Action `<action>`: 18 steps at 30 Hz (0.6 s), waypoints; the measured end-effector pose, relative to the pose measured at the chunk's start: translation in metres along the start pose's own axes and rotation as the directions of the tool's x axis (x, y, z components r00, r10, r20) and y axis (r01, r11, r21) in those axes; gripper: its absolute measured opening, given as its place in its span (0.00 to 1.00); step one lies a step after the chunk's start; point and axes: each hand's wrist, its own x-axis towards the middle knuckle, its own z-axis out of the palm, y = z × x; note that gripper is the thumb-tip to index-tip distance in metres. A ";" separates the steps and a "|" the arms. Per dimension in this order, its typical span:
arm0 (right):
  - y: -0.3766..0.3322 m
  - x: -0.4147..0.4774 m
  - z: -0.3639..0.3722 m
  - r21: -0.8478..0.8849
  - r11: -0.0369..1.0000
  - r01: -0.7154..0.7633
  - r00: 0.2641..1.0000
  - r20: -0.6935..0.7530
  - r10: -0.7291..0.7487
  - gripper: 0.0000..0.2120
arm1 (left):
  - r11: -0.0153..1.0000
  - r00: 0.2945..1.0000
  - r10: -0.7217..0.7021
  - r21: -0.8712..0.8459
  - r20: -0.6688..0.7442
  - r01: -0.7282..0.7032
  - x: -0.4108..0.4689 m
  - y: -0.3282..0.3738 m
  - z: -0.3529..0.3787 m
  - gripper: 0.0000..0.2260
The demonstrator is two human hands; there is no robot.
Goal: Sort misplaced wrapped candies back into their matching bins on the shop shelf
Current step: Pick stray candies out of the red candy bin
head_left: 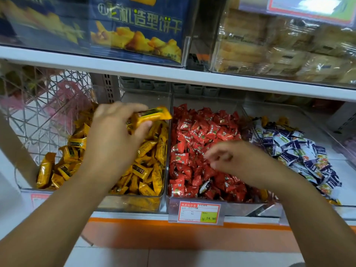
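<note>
Head view: my left hand (115, 128) pinches one yellow wrapped candy (152, 115) above the yellow bin (160, 201), the leftmost of three clear plastic bins on the shop shelf (131, 215).

The candy is a glossy oblong foil bar. Its long axis runs left to right, nearly level, with its free end pointing at the red bin (208, 102). My right hand (231, 158) hovers over the crinkly red pillow packs, fingers curled and blurred; I cannot tell if it grasps anything. One blue-and-white candy (205, 186) lies among the reds. The third bin (300, 115) holds blue-and-white packets.
</note>
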 end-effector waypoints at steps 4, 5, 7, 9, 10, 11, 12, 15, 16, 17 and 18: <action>0.010 0.002 0.022 -0.207 0.978 0.013 0.986 0.164 0.021 0.17 | 0.994 0.979 -0.073 0.090 0.191 0.056 -0.004 -0.019 0.003 0.24; 0.010 0.004 0.027 -0.246 0.969 0.026 0.987 0.160 0.014 0.19 | 0.998 0.971 -0.032 0.063 0.236 0.018 -0.008 -0.016 0.006 0.25; 0.010 0.008 0.033 -0.287 0.958 0.025 0.993 0.120 0.011 0.18 | 0.998 0.948 0.067 -0.004 0.310 -0.069 -0.015 -0.006 0.009 0.29; 0.012 0.009 0.036 -0.276 0.961 0.023 0.997 0.075 -0.003 0.14 | 0.991 0.920 0.131 -0.044 0.369 -0.123 -0.020 0.000 0.014 0.33; 0.014 0.010 0.037 -0.257 0.966 0.025 0.998 0.059 -0.010 0.12 | 0.990 0.907 0.139 -0.048 0.397 -0.130 -0.022 0.000 0.016 0.35; 0.015 0.009 0.038 -0.237 0.971 0.026 0.999 0.047 -0.016 0.11 | 0.990 0.896 0.142 -0.048 0.420 -0.135 -0.023 -0.001 0.018 0.36; 0.017 0.008 0.039 -0.221 0.975 0.029 0.999 0.033 -0.022 0.10 | 0.989 0.888 0.143 -0.045 0.436 -0.137 -0.024 -0.002 0.020 0.37; 0.019 0.003 0.035 -0.176 0.984 0.036 0.999 -0.028 -0.042 0.07 | 0.990 0.878 0.137 -0.024 0.458 -0.142 -0.024 -0.002 0.021 0.37; 0.020 0.001 0.033 -0.153 0.987 0.040 0.998 -0.049 -0.048 0.05 | 0.989 0.877 0.139 -0.016 0.459 -0.149 -0.024 -0.001 0.021 0.37; 0.020 0.000 0.031 -0.132 0.990 0.041 0.997 -0.057 -0.049 0.04 | 0.988 0.876 0.142 -0.010 0.460 -0.155 -0.024 0.000 0.022 0.37; 0.021 -0.002 0.030 -0.117 0.992 0.042 0.998 -0.050 -0.049 0.04 | 0.987 0.875 0.143 -0.006 0.462 -0.159 -0.024 0.001 0.022 0.36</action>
